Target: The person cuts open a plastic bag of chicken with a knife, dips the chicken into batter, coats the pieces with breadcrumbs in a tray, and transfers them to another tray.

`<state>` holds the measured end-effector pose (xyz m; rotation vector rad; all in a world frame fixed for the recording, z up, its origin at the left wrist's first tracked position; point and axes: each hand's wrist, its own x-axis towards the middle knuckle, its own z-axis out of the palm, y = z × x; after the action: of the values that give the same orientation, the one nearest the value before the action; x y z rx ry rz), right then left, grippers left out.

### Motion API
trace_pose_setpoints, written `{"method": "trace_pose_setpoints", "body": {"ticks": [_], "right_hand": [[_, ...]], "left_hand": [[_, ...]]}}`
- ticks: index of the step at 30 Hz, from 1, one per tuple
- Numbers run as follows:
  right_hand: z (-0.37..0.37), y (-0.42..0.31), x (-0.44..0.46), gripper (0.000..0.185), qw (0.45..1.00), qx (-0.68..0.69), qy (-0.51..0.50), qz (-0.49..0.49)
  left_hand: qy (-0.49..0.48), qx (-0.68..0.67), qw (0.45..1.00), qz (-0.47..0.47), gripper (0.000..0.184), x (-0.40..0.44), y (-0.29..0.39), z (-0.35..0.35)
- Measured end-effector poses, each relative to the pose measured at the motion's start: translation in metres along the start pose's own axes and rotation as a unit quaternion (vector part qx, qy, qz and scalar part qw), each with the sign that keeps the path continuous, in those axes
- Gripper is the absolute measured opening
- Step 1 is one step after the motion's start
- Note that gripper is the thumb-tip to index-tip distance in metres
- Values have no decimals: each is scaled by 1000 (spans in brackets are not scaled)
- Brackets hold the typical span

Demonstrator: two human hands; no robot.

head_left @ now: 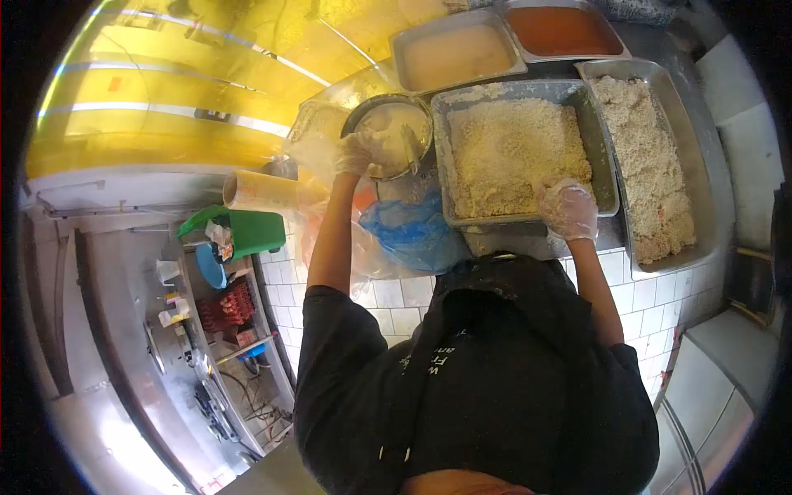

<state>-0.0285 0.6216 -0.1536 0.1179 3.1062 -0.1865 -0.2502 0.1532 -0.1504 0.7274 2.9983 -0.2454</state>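
My left hand (pixel 353 155), in a clear plastic glove, is at the left rim of a round dark bowl (pixel 429 136) of pale, creamy mixture. Its fingers are blurred, and I cannot make out whether they hold anything. A utensil handle (pixel 410 148) leans inside the bowl. Crumpled translucent plastic (pixel 307 154) lies just left of this hand. My right hand (pixel 569 210), gloved and dusted with crumbs, rests over the near right part of a deep metal tray (pixel 441 186). Yellowish breadcrumbs (pixel 516 153) fill that tray, and the hand's fingers lie outstretched on them.
A long metal pan (pixel 701 198) of coarse coated pieces stands at the right. Behind are a tray of pale liquid (pixel 454 56) and a tray of orange-red powder (pixel 563 31). A blue plastic bag (pixel 415 233) hangs at the front edge. A green bin (pixel 257 233) is at left.
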Motion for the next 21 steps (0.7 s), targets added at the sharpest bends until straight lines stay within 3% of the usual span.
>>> {"method": "trace_pose_setpoints", "body": {"ticks": [2,3,4,6,8,10,13,15,17,18,19,20,21], "right_hand": [[-3,-4,0,56,1000,-3,5,1],[-12,-8,0,58,1000,17,19,13],[-16,-11,0,59,998,38,32,24],[-9,-6,-2,60,997,48,59,-13],[-4,-3,1,62,993,57,91,-43],[-22,-14,3,64,998,44,-2,37],[-41,-21,3,64,995,55,-49,63],[-36,-17,1,63,996,67,-28,49],[-20,-10,-1,63,996,78,-7,31],[-6,-4,-1,63,997,67,19,11],[-6,-4,-1,63,997,56,46,-8],[-7,-5,-1,63,997,56,46,-8],[-24,-13,0,62,997,69,24,11]], "left_hand": [[-2,-173,974,-145,29,-10,11,-49],[-3,-172,974,-149,29,-6,-7,-25],[3,-82,994,-72,30,3,-39,20],[9,9,1000,3,31,0,-47,24],[-5,-180,974,-135,33,-6,-38,13],[13,-152,978,-145,33,-12,-26,-1],[17,-135,978,-158,32,-19,-10,-16],[4,-145,976,-161,30,-19,-6,-12],[190,-242,938,-158,27,-21,-9,11],[190,-241,938,-159,27,-22,-9,4],[145,-150,961,-180,29,-22,-9,-9],[99,-59,973,-198,31,-21,-8,-21],[98,-60,973,-198,31,-21,-10,-28]]}}
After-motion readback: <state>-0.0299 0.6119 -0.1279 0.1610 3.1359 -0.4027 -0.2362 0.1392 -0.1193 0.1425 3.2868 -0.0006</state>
